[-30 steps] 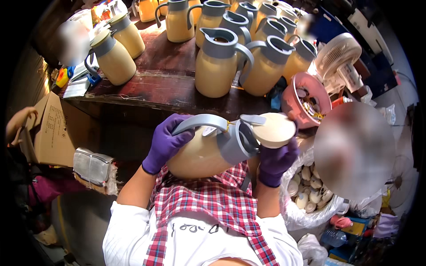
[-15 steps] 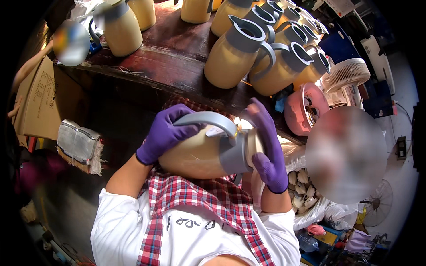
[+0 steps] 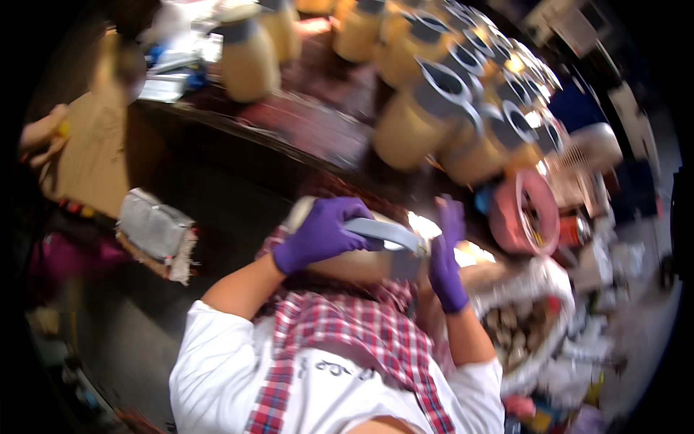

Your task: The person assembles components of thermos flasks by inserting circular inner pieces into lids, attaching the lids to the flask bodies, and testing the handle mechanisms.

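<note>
Beige jug (image 3: 354, 264) lies on side at chest height, just below desk (image 3: 303, 126) edge, long axis roughly horizontal, grey mouth end pointing to person's right. Left hand (image 3: 318, 235) grip clenched round grey handle (image 3: 379, 231) on top. Right hand (image 3: 447, 257) flat against mouth end, fingers up. More beige jugs (image 3: 412, 130) upright on desk. Frame blurred.

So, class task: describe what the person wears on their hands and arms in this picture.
Both hands, the left hand and the right hand, are in purple gloves that end at the wrist. The forearms are bare. White short sleeves cover the upper arms, next to a red checked apron.
</note>
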{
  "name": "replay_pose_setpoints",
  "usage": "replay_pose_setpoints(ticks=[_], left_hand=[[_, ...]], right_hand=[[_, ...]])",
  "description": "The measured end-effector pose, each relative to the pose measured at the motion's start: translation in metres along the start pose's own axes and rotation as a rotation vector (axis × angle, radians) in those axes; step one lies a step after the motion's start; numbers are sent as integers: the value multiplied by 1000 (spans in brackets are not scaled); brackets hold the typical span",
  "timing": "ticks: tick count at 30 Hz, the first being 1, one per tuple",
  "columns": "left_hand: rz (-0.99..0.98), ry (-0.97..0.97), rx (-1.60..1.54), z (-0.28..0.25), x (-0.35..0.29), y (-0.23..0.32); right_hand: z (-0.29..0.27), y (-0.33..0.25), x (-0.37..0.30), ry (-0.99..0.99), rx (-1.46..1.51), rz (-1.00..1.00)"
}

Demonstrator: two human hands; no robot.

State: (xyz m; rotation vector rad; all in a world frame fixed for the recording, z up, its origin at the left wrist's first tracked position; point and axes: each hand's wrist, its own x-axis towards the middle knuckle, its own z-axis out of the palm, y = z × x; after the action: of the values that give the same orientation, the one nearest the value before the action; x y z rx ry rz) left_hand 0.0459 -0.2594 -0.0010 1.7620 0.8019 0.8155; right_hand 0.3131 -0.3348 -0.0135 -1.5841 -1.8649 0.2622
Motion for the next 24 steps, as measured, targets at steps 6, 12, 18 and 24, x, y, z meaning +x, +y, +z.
replay_pose_setpoints(ticks=[6,12,18,24], left_hand=[[468,297,64,50,-18,-41],[133,-106,-161,-14,-19,-33],[-71,-145,-509,-21,-9,-69],[199,243,12,12,-52,-81]], right_hand=[[23,11,-5,225,652,341],[33,-5,5,0,299,51],[-19,-85,31,-295,204,-802],[50,-3,26,-151,1008,316]])
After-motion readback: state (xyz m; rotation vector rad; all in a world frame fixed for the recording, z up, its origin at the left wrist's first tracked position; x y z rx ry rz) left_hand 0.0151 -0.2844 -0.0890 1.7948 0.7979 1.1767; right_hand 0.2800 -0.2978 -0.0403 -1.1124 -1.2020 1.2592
